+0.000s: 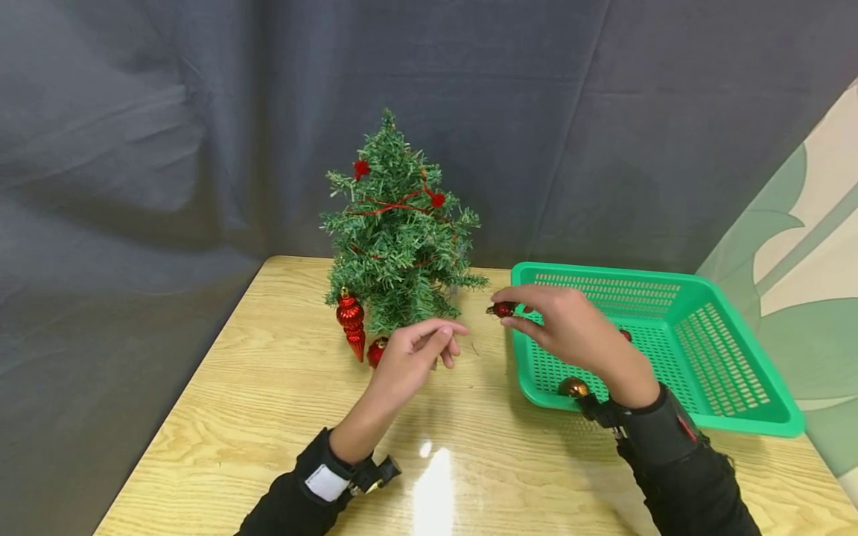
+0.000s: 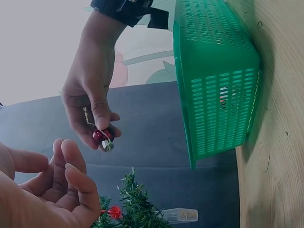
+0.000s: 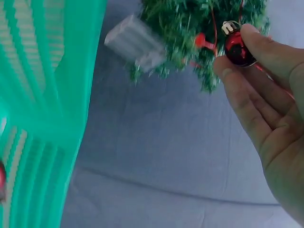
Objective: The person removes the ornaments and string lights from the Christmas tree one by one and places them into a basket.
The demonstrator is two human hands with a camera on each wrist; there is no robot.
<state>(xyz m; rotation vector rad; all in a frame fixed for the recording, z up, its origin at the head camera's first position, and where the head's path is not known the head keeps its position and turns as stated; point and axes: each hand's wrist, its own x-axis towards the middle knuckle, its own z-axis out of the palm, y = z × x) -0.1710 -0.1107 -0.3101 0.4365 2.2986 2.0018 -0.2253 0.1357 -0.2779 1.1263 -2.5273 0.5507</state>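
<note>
As the right grip (image 1: 576, 327) pinches a dark red ball (image 1: 504, 309): the ball sits between thumb and fingertips, above the worktop (image 1: 268, 417), between the tree (image 1: 395, 246) and the green basket (image 1: 603, 271).
Right grip: narrow, fingers and thumb holding the ball; its metallic cap points toward the tree, and the left wrist view shows a thin gold cord (image 2: 86, 115) near it.
Left grip (image 1: 409, 361): loosely bent and holding nothing, just in front of the tree's lower branches.
Tree: upright at the back of the worktop, with red pom-poms (image 1: 438, 200), a red spindle ornament (image 1: 351, 320) low on its left, and a red bauble (image 1: 377, 351) partly behind the left grip.
Basket: a gold ball (image 1: 573, 387) lies inside; another red ornament (image 1: 625, 335) is mostly hidden.
Step in hand: probably taking the ball from basket to tree.
Next move: likely calls for the left grip to steady a branch or spread the cord, while the right one brings the ball to it.
</note>
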